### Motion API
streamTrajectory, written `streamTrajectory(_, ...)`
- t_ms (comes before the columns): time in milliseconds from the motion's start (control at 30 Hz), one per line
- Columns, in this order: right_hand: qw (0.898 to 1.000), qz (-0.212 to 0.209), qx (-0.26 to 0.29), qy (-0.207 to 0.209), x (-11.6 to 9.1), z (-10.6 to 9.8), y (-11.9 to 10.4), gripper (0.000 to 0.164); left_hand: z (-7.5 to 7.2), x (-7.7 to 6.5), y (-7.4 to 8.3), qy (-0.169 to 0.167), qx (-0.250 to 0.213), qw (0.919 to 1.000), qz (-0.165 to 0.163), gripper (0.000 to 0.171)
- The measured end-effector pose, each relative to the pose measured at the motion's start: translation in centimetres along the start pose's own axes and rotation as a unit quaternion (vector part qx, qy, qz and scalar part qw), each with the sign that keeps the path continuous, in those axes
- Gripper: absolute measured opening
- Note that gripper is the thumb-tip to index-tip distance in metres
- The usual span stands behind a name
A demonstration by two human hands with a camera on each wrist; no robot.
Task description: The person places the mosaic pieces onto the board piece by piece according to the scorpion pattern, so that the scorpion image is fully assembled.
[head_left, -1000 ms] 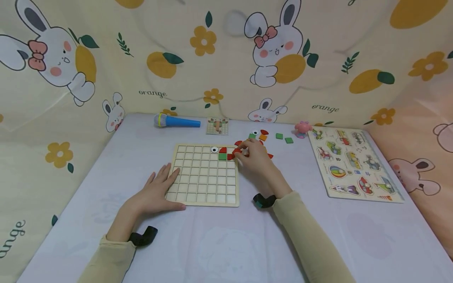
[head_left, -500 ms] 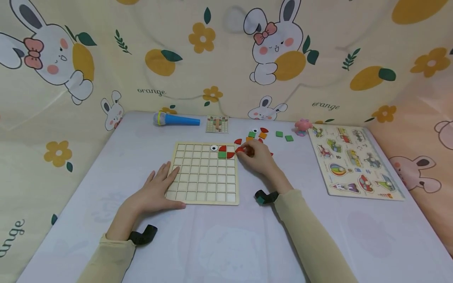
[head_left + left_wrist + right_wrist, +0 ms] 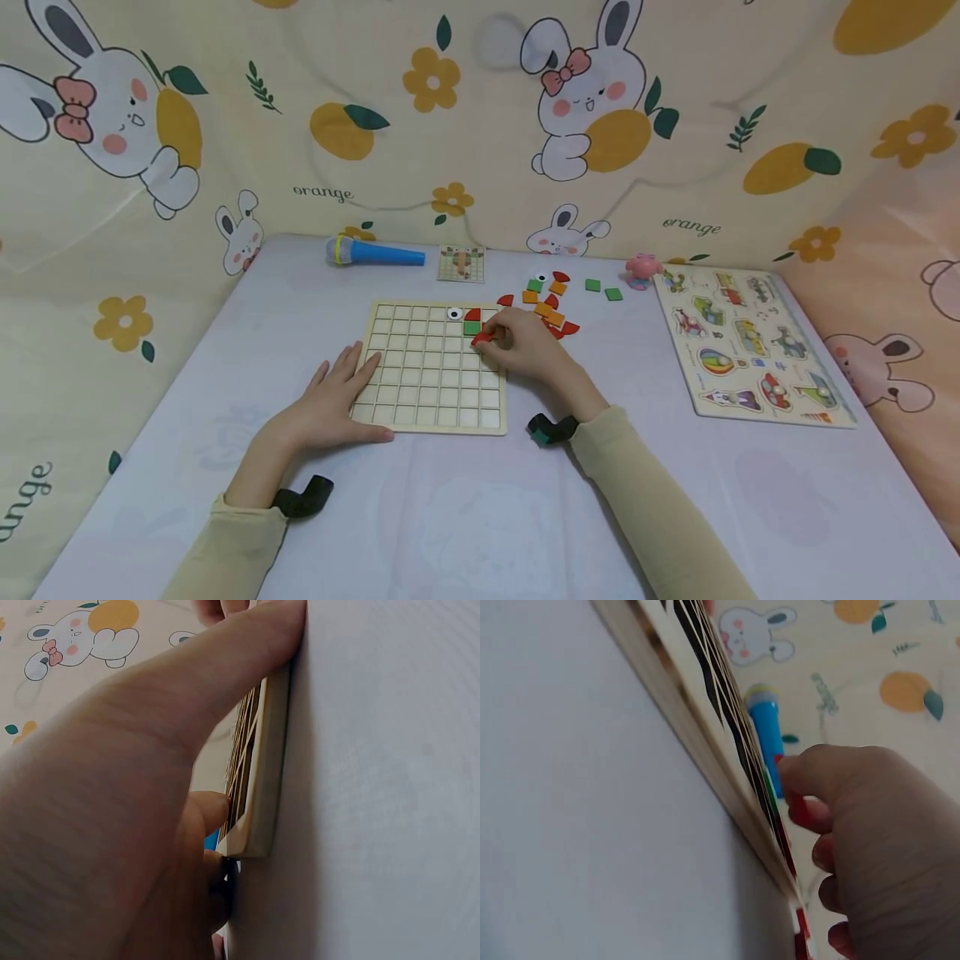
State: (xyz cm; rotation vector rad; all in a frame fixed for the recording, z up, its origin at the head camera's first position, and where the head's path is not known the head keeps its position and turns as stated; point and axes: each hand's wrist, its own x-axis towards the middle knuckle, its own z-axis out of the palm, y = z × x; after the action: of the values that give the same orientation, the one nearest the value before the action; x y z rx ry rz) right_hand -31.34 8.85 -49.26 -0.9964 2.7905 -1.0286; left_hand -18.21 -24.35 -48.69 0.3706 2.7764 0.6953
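- Step in hand, as I read it: setting a red piece [image 3: 480, 340] into a cell of the grid board [image 3: 420, 375].
- Right hand [image 3: 527, 343]: red piece pinched between thumb and fingertips, over the board's far right part, near side of the green square [image 3: 472, 328]. Touching the board or just above it: can't tell.
- Left hand [image 3: 330, 404]: fingers spread, nothing gripped; some rest over the board's left edge, thumb along the near edge. Probably steadying it.
- Board lies flat on the worktop [image 3: 465, 517], between the hands. Far row has an eye piece [image 3: 454, 314] and a red quarter piece [image 3: 472, 315]; green square sits right below the quarter piece. Cells under the right hand hidden.
- Loose pieces beyond the right hand: orange squares [image 3: 554, 318], a red wedge [image 3: 571, 328], more red and green ones.
- Pattern card [image 3: 461, 265] behind the board, likely the guide; its detail is too small to read.
- Next move calls for, my judgement: turn the piece so its straight sides match the cell walls, lower it, press flat, then release without nudging the green square. Left hand should keep the board from sliding.
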Motion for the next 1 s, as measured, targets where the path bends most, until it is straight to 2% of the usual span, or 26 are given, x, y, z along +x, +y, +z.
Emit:
streamTrajectory(167, 0.999, -0.023, -0.027, -0.009, -0.01, 0.34, -0.66, 0.024, -0.07, 0.10, 0.04, -0.002, 0.005, 1.0000, -0.002, 0.127)
streamTrajectory(467, 0.999, -0.048, -0.003, -0.013, -0.47, 0.79, -0.26, 0.024, -0.20, 0.03, 0.29, -0.003, 0.004, 1.0000, 0.002, 0.127)
streamTrajectory(800, 0.997, -0.058, -0.016, -0.043, -0.07, 0.98, -0.50, 0.026, -0.11, -0.03, 0.00, 0.002, 0.000, 1.0000, -0.002, 0.127)
streamTrajectory(1000, 0.998, -0.047, -0.005, -0.045, -0.04, 1.00, -0.66, 0.025, -0.17, -0.10, 0.10, 0.001, -0.002, 1.0000, -0.002, 0.127)
